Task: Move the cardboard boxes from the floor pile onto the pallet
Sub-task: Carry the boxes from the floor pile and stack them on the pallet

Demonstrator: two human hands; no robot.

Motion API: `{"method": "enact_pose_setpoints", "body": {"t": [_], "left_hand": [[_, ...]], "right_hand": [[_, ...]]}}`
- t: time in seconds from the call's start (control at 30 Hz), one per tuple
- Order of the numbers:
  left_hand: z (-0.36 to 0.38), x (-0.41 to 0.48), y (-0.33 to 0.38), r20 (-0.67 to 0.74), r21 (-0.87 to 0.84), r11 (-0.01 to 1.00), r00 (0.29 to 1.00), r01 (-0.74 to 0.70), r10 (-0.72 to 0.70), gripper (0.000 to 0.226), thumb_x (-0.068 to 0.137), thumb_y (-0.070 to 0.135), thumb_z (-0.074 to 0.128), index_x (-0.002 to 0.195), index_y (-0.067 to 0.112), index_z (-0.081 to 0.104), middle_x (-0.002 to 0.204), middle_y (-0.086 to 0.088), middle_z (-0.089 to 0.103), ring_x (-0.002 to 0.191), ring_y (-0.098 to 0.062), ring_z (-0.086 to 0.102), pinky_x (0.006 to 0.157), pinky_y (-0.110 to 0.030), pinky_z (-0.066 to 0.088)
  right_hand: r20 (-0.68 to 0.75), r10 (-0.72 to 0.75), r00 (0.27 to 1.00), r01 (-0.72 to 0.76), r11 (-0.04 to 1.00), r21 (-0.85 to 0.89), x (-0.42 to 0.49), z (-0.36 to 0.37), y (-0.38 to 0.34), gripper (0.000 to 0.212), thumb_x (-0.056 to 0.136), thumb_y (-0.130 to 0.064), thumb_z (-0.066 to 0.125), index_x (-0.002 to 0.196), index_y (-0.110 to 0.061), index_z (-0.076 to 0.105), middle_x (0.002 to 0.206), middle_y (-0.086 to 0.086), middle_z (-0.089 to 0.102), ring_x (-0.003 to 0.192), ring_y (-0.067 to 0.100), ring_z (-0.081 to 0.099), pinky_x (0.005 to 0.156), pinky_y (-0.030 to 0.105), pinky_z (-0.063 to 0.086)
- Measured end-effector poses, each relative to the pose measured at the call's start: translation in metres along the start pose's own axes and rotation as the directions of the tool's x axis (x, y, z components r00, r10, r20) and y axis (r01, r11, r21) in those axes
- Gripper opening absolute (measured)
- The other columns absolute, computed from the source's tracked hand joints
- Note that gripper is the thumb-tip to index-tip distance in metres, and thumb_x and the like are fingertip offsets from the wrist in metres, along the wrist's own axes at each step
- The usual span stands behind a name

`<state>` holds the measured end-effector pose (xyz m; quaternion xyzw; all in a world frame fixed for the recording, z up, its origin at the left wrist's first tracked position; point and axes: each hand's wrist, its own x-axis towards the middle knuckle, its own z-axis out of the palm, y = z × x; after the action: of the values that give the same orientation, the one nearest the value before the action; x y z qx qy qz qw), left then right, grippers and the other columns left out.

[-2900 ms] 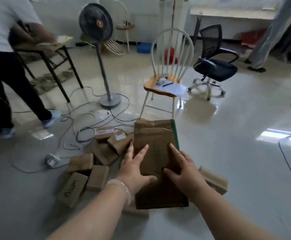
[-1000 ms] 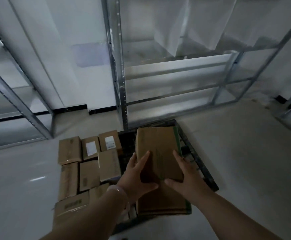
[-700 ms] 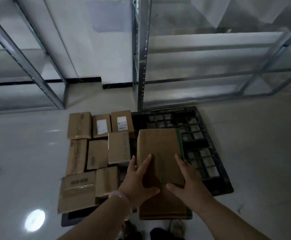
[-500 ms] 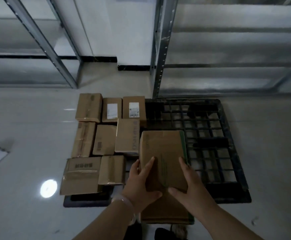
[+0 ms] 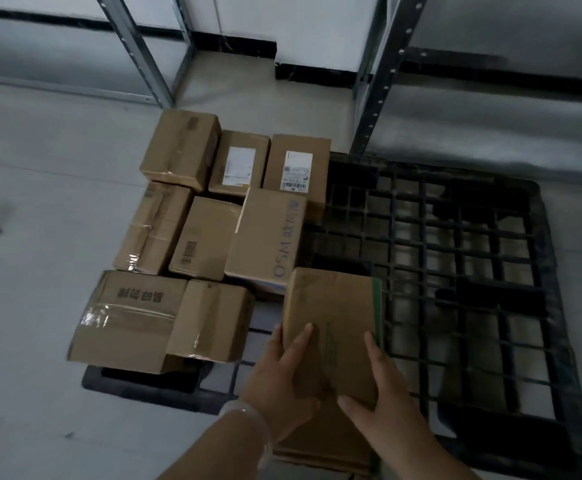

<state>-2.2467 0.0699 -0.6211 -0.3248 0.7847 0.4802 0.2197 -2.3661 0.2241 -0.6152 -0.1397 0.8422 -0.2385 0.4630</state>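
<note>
Cardboard box [image 5: 334, 306], long, brown, green-edged, gripped by left hand [image 5: 282, 386] and right hand [image 5: 383, 407] over black plastic lattice pallet [image 5: 483, 297]

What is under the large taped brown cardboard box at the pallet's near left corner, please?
The black plastic grid pallet: its corner shows below the large taped cardboard box. Whatever lies directly beneath is covered.
</note>
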Motion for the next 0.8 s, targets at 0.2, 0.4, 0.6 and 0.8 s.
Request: {"method": "enact_pose_setpoints", "body": {"t": [0.2, 0.4, 0.6, 0.8], "left_hand": [[0.015, 0.094, -0.007, -0.035, 0.005, 1.000, 0.999, -0.010, 0.010, 0.112, 0.078, 0.033, 0.075, 0.106, 0.085, -0.020, 0.157, 0.015, -0.023, 0.148, -0.026, 0.014, 0.115, -0.043, 0.033], [0.036, 0.164, -0.039, -0.055, 0.047, 0.999, 0.998, -0.014, 0.017, 0.114, 0.079, 0.032, 0.075, 0.102, 0.085, -0.023, 0.159, 0.009, -0.024, 0.147, -0.025, 0.021, 0.114, -0.039, 0.034], [0.061, 0.194, -0.080, -0.067, 0.061, 0.996, 0.996, -0.058, 0.062, 0.109, 0.085, 0.027, 0.068, 0.100, 0.088, -0.021, 0.158, 0.014, -0.025, 0.147, -0.021, 0.021, 0.115, -0.037, 0.034], [0.074, 0.177, -0.108, -0.220, 0.290, 0.937, 0.940, -0.193, 0.262, 0.092, 0.090, 0.033, 0.062, 0.133, 0.062, -0.014, 0.159, 0.007, -0.026, 0.150, -0.021, 0.006, 0.118, -0.027, 0.017]], "right_hand": [[-0.088, -0.022, 0.996, 0.024, 0.999, 0.026, 0.090, -0.003, 0.030, 0.105, 0.085, -0.044, 0.073, 0.136, -0.071, -0.014, 0.157, -0.023, 0.010, 0.143, 0.013, 0.025, 0.111, 0.036, 0.034], [-0.119, -0.086, 0.989, 0.086, 0.996, -0.009, 0.159, 0.018, 0.053, 0.105, 0.088, -0.038, 0.072, 0.145, -0.062, -0.013, 0.161, -0.022, 0.003, 0.148, 0.013, 0.017, 0.113, 0.038, 0.030], [-0.083, -0.067, 0.994, 0.067, 0.998, -0.006, 0.189, 0.040, 0.078, 0.098, 0.093, -0.030, 0.066, 0.147, -0.059, -0.010, 0.162, -0.022, -0.004, 0.150, 0.012, 0.009, 0.116, 0.035, 0.024], [-0.172, -0.157, 0.973, 0.137, 0.983, -0.118, 0.164, 0.065, 0.098, 0.089, 0.094, -0.048, 0.060, 0.147, -0.060, -0.011, 0.156, -0.031, -0.023, 0.149, 0.004, 0.000, 0.114, 0.028, 0.018]]}}
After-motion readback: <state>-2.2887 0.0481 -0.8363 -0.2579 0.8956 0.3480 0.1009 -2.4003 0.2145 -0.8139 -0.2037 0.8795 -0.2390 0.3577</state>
